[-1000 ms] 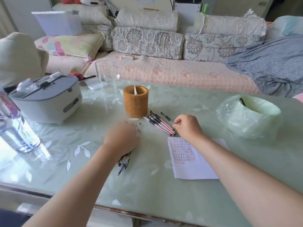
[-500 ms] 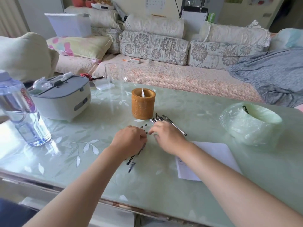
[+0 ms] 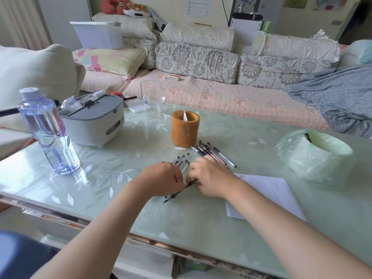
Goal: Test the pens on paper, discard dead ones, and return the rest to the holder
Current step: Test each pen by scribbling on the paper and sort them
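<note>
A brown woven pen holder (image 3: 185, 128) stands mid-table. Right of its base lies a row of several pens (image 3: 214, 154). Nearer me, my left hand (image 3: 161, 181) grips a bunch of pens (image 3: 182, 162); their tips stick out beyond my knuckles and their ends (image 3: 173, 195) show below. My right hand (image 3: 209, 177) sits right beside it, fingers curled onto the same bunch. White paper (image 3: 267, 193) with writing lies under my right wrist. A bin lined with a green bag (image 3: 314, 156) holds one black pen (image 3: 308, 137).
A water bottle (image 3: 47, 131) and a grey-white appliance (image 3: 92, 119) stand at the left. A clear glass (image 3: 152, 95) is behind the holder. The table's front edge (image 3: 141, 238) runs close to me. A sofa lies beyond.
My right hand moved left from the paper and the pen row to join my left hand at the bunch of pens. The camera view shifted, showing more of the bottle.
</note>
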Demonstrator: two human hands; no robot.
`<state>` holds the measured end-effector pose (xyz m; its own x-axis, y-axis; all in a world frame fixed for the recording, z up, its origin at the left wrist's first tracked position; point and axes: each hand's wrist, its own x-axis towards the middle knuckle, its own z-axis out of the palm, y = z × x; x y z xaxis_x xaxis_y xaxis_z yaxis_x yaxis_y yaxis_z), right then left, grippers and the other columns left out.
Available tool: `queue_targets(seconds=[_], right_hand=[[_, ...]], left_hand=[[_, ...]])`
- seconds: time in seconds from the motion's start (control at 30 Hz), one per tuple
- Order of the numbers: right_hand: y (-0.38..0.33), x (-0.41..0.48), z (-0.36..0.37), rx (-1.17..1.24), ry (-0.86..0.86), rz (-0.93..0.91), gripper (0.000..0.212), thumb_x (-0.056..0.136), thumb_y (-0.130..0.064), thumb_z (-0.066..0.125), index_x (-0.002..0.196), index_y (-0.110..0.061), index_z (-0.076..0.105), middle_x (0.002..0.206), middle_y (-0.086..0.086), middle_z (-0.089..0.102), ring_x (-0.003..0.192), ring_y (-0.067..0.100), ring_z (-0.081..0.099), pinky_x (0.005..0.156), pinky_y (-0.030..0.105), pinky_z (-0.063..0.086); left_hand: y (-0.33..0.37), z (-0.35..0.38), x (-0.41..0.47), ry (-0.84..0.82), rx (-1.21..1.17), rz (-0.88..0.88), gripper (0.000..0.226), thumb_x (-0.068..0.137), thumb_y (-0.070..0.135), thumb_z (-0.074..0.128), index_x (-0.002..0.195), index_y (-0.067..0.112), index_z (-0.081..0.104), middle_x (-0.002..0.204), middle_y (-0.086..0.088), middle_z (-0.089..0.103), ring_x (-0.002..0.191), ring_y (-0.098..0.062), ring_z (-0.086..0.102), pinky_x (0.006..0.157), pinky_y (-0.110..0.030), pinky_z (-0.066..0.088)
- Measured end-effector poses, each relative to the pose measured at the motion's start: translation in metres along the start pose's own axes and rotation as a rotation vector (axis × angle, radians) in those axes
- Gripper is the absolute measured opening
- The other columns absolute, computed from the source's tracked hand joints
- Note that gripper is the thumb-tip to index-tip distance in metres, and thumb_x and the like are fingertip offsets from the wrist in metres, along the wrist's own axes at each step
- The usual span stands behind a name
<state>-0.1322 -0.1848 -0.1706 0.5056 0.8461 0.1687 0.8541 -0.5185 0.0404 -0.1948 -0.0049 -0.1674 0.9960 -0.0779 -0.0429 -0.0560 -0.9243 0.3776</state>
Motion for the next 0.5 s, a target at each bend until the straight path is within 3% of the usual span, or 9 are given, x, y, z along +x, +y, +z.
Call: queue_targets(seconds=[0.17, 0.33, 0.43, 0.5], right_hand=[[0.002, -0.013, -0.011, -0.003, 0.047, 0.105, 0.023, 0.074, -0.014, 0.061, 0.092, -0.024, 0.073, 0.090, 0.000, 0.060, 0.095, 0.026, 0.053, 0.084, 0.035, 0.037], [0.010, -0.032, -0.024, 0.022, 0.137, 0.211, 0.020, 0.072, -0.015, 0.060, 0.088, -0.020, 0.071, 0.089, 0.001, 0.059, 0.092, 0.025, 0.054, 0.081, 0.030, 0.039], [0.008, -0.046, -0.028, 0.101, 0.184, 0.239, 0.017, 0.071, -0.014, 0.060, 0.085, -0.016, 0.069, 0.087, 0.002, 0.060, 0.086, 0.025, 0.055, 0.079, 0.034, 0.048], [0.004, -0.055, -0.029, 0.190, 0.200, 0.246, 0.021, 0.077, -0.011, 0.058, 0.096, -0.015, 0.066, 0.094, 0.002, 0.063, 0.091, 0.022, 0.055, 0.081, 0.034, 0.046]], left_hand=[[0.012, -0.006, -0.006, -0.022, -0.004, 0.020, 0.019, 0.075, 0.053, 0.066, 0.082, 0.036, 0.067, 0.085, 0.018, 0.067, 0.083, -0.003, 0.059, 0.075, -0.025, 0.052], [0.026, -0.010, -0.010, 0.023, -0.068, 0.022, 0.011, 0.082, 0.042, 0.066, 0.088, 0.034, 0.070, 0.087, 0.018, 0.068, 0.081, -0.005, 0.062, 0.075, -0.025, 0.053], [0.040, -0.008, -0.007, 0.072, -0.156, 0.053, 0.013, 0.090, 0.032, 0.059, 0.081, 0.029, 0.068, 0.074, 0.015, 0.062, 0.066, -0.003, 0.055, 0.061, -0.020, 0.045], [0.053, -0.008, -0.004, 0.125, -0.229, 0.067, 0.020, 0.092, 0.026, 0.055, 0.076, 0.024, 0.067, 0.067, 0.014, 0.059, 0.059, -0.002, 0.051, 0.053, -0.017, 0.035]])
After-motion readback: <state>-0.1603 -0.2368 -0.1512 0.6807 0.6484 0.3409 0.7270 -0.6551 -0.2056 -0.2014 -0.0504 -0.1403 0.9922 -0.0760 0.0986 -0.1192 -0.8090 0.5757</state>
